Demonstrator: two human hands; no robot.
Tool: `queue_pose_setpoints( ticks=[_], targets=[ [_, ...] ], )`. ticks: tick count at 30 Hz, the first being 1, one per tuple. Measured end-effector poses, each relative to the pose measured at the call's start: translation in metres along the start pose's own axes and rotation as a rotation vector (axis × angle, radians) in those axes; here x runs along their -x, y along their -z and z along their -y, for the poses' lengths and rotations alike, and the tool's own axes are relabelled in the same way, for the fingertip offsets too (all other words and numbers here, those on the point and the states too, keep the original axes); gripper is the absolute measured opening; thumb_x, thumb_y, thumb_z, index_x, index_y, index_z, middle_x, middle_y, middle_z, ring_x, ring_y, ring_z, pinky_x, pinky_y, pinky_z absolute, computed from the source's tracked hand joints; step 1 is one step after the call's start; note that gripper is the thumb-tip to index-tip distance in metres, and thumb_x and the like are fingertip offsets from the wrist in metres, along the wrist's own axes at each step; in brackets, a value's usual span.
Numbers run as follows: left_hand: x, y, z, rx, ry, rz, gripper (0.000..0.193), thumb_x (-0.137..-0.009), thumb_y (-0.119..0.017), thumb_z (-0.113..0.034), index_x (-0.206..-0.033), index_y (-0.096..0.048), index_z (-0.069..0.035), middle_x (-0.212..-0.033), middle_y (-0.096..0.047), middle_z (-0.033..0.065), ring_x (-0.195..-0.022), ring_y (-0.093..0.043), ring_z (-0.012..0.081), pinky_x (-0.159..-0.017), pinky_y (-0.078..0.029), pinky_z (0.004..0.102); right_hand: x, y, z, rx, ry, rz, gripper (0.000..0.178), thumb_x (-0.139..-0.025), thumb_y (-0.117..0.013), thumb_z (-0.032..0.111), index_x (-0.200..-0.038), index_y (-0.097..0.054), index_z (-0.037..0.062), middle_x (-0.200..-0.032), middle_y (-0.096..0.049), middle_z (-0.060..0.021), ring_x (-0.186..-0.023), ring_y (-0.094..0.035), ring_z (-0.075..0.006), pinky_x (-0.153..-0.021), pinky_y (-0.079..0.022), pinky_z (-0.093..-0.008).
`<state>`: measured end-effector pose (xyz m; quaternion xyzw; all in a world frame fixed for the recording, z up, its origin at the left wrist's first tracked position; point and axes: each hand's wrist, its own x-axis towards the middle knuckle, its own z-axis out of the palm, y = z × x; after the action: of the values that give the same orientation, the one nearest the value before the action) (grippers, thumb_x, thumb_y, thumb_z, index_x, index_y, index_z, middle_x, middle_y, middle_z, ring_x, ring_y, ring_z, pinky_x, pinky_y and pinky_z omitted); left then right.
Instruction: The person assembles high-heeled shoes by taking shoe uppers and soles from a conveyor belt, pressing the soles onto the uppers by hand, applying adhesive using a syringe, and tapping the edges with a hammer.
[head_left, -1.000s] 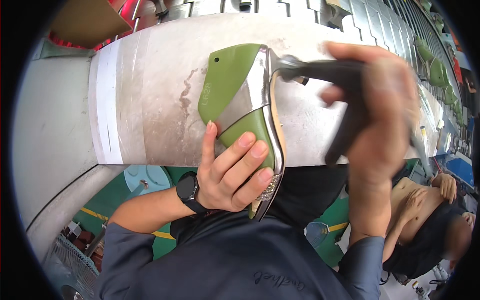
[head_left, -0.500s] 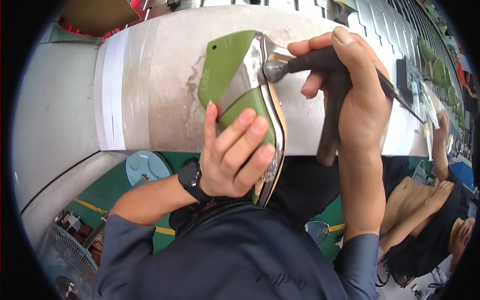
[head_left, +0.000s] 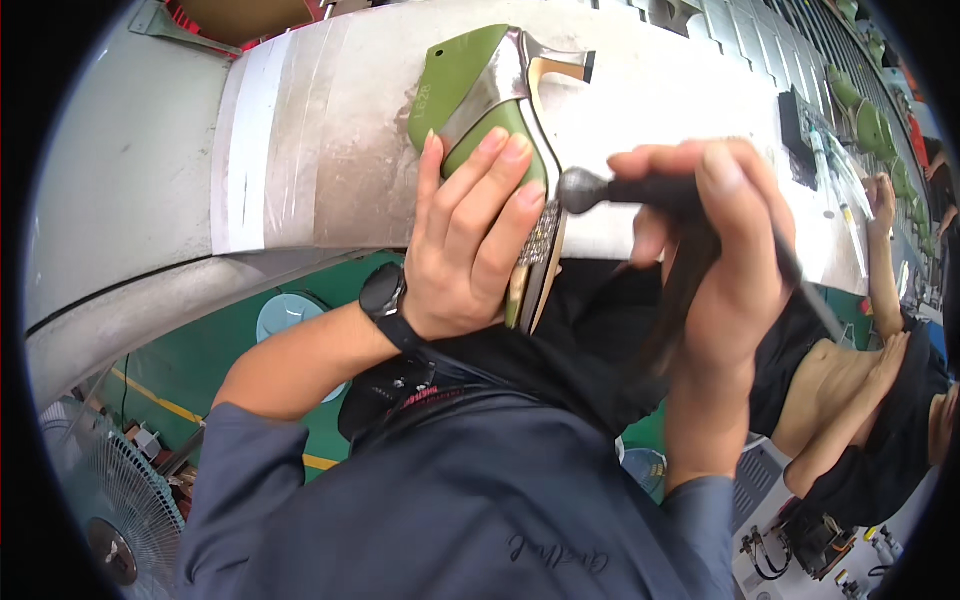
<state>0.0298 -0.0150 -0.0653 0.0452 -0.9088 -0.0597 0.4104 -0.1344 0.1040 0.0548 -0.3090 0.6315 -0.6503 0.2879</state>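
Note:
A heeled shoe (head_left: pixel 541 140) with silver upper parts and a glittery toe band is fitted on a green last (head_left: pixel 455 75). It lies on its side, its heel pointing away from me and its toe toward my body. My left hand (head_left: pixel 465 230) is wrapped over the shoe's middle and holds it against the bench edge. In my right hand (head_left: pixel 735 240) is a dark hammer (head_left: pixel 583 190), slightly blurred, whose round metal face is at the sole edge near the forefoot. A thin dark rod (head_left: pixel 815 300) sticks out beyond that hand; whether it belongs to the hammer I cannot tell.
The pale, stained bench (head_left: pixel 350 130) curves across in front of me. A black holder (head_left: pixel 800 135) and several syringe-like tubes (head_left: pixel 830 165) lie at its right. Another person (head_left: pixel 850 400) sits at the right. A fan (head_left: pixel 115 510) stands lower left, near a blue stool (head_left: pixel 285 315).
The hammer's face has shifted from beside the heel down the sole edge to the forefoot. In the picture, the shoe and left hand sit higher. The heel is now uncovered.

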Motion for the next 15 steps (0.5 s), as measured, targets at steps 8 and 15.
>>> queue_pose_setpoints(
  ticks=[8,15],
  targets=[
    [-0.004,-0.009,-0.013,0.088,0.111,-0.14,0.045,-0.1,-0.062,-0.015,-0.142,-0.051,-0.002,-0.143,-0.058,0.0252,-0.133,-0.059,0.0414,-0.119,-0.031,0.0681,0.029,0.052,0.041,-0.423,0.349,0.043,0.04,-0.104,-0.046,0.024,-0.114,-0.065,-0.0095,-0.113,-0.07,-0.026,-0.067,-0.061,-0.0132,-0.07,-0.05,-0.03],
    [0.0,-0.001,-0.002,0.004,0.035,-0.012,0.075,-0.094,-0.077,-0.038,-0.146,-0.042,0.003,-0.145,-0.052,0.0317,-0.134,-0.054,0.0496,-0.118,-0.031,0.0685,-0.015,-0.011,0.006,-0.031,-0.017,0.016,0.03,-0.104,-0.053,0.022,-0.103,-0.067,-0.0041,-0.098,-0.075,-0.0207,-0.058,-0.051,-0.0101,-0.053,-0.04,-0.0229]
  ],
)
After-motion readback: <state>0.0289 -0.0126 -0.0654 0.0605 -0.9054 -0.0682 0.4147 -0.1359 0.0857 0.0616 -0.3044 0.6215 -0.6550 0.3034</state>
